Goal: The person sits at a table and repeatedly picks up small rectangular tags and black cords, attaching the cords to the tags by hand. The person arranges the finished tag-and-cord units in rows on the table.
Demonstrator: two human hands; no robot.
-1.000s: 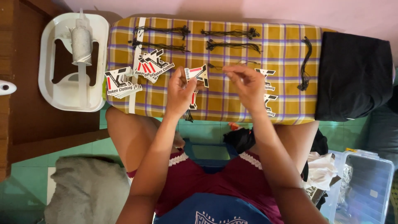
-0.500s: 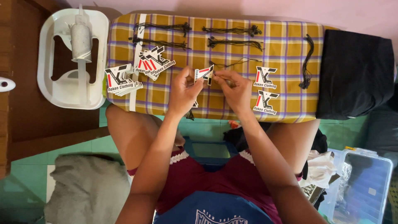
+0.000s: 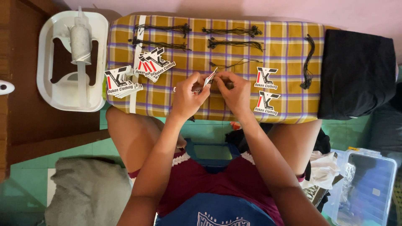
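Paper tag [image 3: 210, 78] pinched on edge between left hand [image 3: 187, 97] and right hand [image 3: 235, 91], above the checked board [image 3: 289, 54]. Probably threading a black string [image 3: 234, 64]; next calls for fine, steady fingertips.

A small room seen from above, with a pink wall and a green floor.

The pink wall [image 3: 360, 12] ran along twelve o'clock, lit softly and evenly. A dark wooden cabinet [image 3: 16, 113] stood at nine o'clock, carrying a white plastic stand [image 3: 46, 71]. Green floor tiles [image 3: 25, 184] showed at seven o'clock under a grey cloth heap [image 3: 88, 192]. A clear plastic storage box [image 3: 364, 184] sat at four o'clock, beside crumpled white fabric [image 3: 324, 169].
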